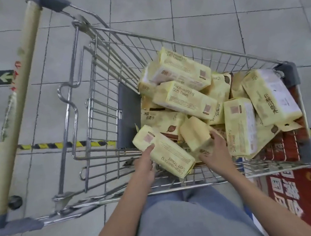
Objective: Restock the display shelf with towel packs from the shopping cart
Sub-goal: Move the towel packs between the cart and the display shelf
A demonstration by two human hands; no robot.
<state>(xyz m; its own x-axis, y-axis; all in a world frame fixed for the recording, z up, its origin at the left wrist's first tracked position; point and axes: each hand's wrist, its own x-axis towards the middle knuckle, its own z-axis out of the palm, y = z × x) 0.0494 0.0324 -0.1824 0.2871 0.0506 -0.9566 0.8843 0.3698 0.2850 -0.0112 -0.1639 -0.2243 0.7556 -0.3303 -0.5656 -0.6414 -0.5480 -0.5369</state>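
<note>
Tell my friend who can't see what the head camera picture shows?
Two bare hands reach into a wire cart full of yellow towel packs. The left hand grips one long pack; the right hand touches a smaller pack. Grey floor tiles lie beneath.

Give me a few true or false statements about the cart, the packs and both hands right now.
1. Both hands touch towel packs. True: left hand on one pack, right hand on another pack.
2. The cart is empty. False: many yellow packs are piled in it.
3. The packs fill the handle end. False: they lie toward the far end from the handle.
4. Striped tape runs across the floor. True.
</note>
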